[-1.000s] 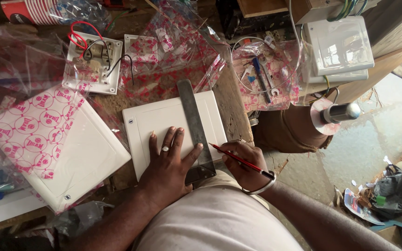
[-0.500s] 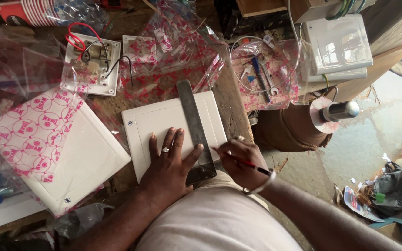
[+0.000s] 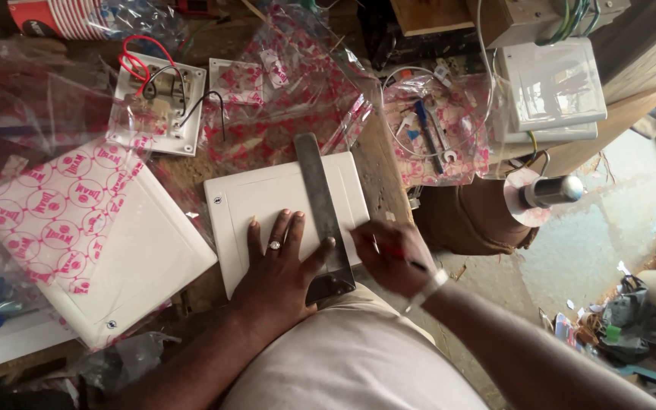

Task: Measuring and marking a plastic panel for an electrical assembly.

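Hands meet over a white plastic panel (image 3: 267,201) lying flat on the cluttered workbench (image 3: 373,152). His left hand (image 3: 282,262) is spread open, fingers flat on the panel and thumb pressed against a metal square (image 3: 322,205) laid across it. His right hand (image 3: 392,258) is closed around a red pencil (image 3: 400,258), just beside the square's edge. A larger white panel in pink-printed wrap (image 3: 77,235) lies to the left.

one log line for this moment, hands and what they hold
left hand: flat, pinning grey metal ruler on white rectangular plastic plate | right hand: holding red pencil beside ruler
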